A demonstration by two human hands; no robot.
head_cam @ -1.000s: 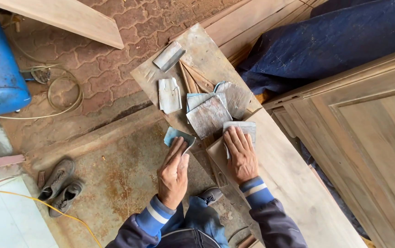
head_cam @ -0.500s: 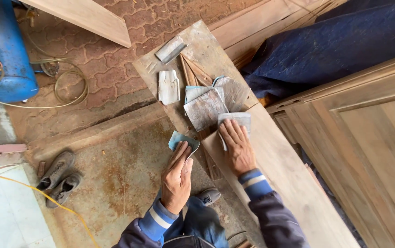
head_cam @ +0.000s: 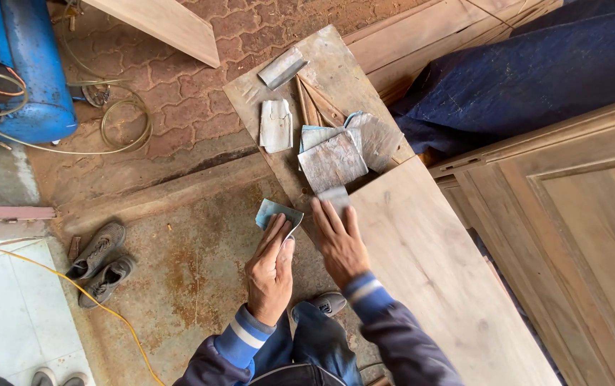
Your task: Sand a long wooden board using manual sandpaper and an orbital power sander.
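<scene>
A: Nearest to us, our left hand (head_cam: 270,271) presses a folded sandpaper (head_cam: 276,212) against the side edge of the plank (head_cam: 436,264), fingers together and laid flat on top of it.

B: And our right hand (head_cam: 339,239) lies flat on the plank's top face, fingers slightly spread, fingertips on a second, greyish sheet (head_cam: 334,196). It looks blurred, so we cannot tell how firmly it presses.

A: We judge the step in hand to be rubbing down the plank's edge and face. Neither hand pinches anything; both push flat.

B: The next stroke likely calls for even pressure along the grain, and for keeping the left sheet from slipping off the narrow edge.

A: Just beyond our fingers, a heap of worn sheets (head_cam: 336,154) rests on the board (head_cam: 336,71) that the plank's end meets, with a pale block (head_cam: 276,125) and a grey block (head_cam: 282,68) farther up.

B: Below the plank, on the stained floor, a pair of shoes (head_cam: 100,261) sits to our left, beside a yellow cable (head_cam: 71,282).

A: Farthest off, a blue compressor (head_cam: 25,68) with coiled hose (head_cam: 118,125) stands top left, a blue tarp (head_cam: 536,71) top right, and a panelled door (head_cam: 586,236) to our right.
</scene>
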